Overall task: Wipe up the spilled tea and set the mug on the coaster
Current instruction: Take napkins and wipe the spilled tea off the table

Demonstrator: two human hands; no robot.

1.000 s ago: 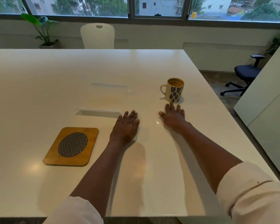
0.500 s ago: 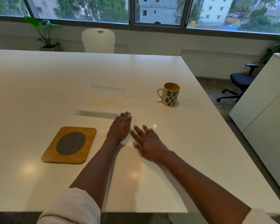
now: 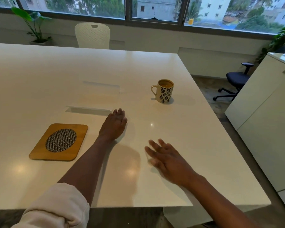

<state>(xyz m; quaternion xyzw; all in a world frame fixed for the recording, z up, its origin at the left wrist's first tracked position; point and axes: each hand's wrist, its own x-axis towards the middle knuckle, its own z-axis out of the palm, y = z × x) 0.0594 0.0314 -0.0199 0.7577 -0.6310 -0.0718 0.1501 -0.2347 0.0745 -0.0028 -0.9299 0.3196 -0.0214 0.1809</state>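
Observation:
A cream mug [image 3: 164,91] with dark leaf print holds brown tea and stands upright on the white table [image 3: 39,71], right of centre, handle to the left. A square wooden coaster [image 3: 59,142] with a woven oval centre lies at the near left. My left hand [image 3: 113,125] rests flat on the table between coaster and mug, holding nothing. My right hand [image 3: 167,159] hovers low over the near right of the table, fingers spread, blurred, empty. I cannot make out a tea spill on the table.
A raised white flap [image 3: 95,102] of a cable hatch sits just beyond my left hand. A white chair [image 3: 92,35] stands at the far edge, a dark office chair [image 3: 235,83] and a white cabinet [image 3: 266,120] to the right. The table's near edge is close to my elbows.
My right hand has pulled back from beside the mug toward me and to the near right. The left hand has stayed flat in place.

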